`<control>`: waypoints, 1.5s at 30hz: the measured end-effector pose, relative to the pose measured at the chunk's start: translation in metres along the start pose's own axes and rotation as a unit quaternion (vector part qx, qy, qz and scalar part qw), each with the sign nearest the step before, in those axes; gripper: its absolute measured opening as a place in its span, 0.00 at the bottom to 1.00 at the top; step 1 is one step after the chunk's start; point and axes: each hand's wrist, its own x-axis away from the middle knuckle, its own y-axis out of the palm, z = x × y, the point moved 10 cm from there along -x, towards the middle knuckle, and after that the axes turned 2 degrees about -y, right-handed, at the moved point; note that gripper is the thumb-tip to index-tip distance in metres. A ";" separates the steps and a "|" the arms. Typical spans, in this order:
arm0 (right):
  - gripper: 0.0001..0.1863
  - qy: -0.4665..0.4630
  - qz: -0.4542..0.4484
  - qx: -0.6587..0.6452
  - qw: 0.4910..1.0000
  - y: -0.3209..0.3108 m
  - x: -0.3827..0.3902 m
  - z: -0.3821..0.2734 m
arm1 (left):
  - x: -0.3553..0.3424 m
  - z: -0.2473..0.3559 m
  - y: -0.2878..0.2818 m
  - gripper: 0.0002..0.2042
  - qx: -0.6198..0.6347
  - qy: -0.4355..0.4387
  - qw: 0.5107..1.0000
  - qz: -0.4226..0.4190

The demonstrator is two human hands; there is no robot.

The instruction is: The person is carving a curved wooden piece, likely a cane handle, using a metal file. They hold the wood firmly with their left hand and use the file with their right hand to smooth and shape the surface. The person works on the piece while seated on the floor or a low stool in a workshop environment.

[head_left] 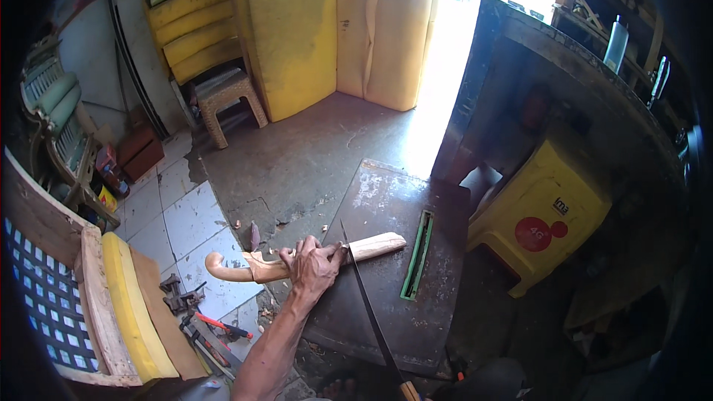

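My left hand (pixel 315 266) presses on a pale carved wooden piece (pixel 377 246), its fingers closed round the middle. The piece has a curled, hooked grip at its left end and a long straight body to the right, which lies over a dark worktop (pixel 438 312). Across the wood, just right of my fingers, runs a long dark tapering blade (pixel 368 304), apparently a handsaw's. Its wooden handle (pixel 408 391) is cut off by the lower edge, and my right hand does not show. A narrow green-framed tool (pixel 419 256) lies on the worktop's right part.
A yellow plastic stool (pixel 572 200) stands at the right, beside a dark cabinet-like panel (pixel 475 82). Hand tools (pixel 215 349) lie on the floor at lower left, near a slatted wooden frame (pixel 93 289). Yellow cushions (pixel 290 37) and a brown stool (pixel 226 96) stand behind.
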 end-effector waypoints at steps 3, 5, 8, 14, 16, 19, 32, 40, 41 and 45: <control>0.35 0.029 -0.023 -0.013 0.999 0.015 -0.016 0.021 | -0.002 0.002 0.003 0.16 -0.005 0.011 1.000 0.009; 0.36 0.010 -0.013 -0.013 1.000 0.016 -0.021 0.019 | -0.006 0.002 -0.005 0.16 0.009 0.007 1.000 0.022; 0.35 0.025 -0.011 -0.001 1.000 -0.001 -0.002 -0.002 | 0.004 -0.006 -0.002 0.18 0.003 -0.007 1.000 0.003; 0.33 0.077 -0.035 -0.008 0.996 0.022 -0.030 0.019 | 0.006 0.000 0.006 0.18 -0.012 0.006 1.000 -0.007; 0.33 0.024 -0.005 -0.019 1.000 0.006 -0.003 0.016 | 0.001 -0.003 -0.001 0.18 -0.006 -0.001 1.000 0.015; 0.34 -0.001 0.020 -0.004 1.000 -0.005 -0.001 -0.010 | 0.004 0.001 0.003 0.17 -0.004 0.013 1.000 0.009; 0.35 0.021 0.012 0.025 0.999 0.006 -0.008 -0.011 | 0.026 0.013 -0.006 0.12 -0.011 0.044 0.994 0.100; 0.33 0.021 -0.002 0.053 0.998 0.018 0.000 0.032 | 0.027 0.015 -0.008 0.12 -0.002 0.040 0.995 0.094; 0.33 0.011 0.012 0.040 0.999 0.013 0.001 0.022 | 0.022 0.013 -0.012 0.12 -0.001 0.037 0.995 0.097; 0.34 -0.010 0.027 0.015 0.999 -0.005 0.014 -0.009 | 0.025 0.015 -0.014 0.12 -0.003 0.055 0.989 0.138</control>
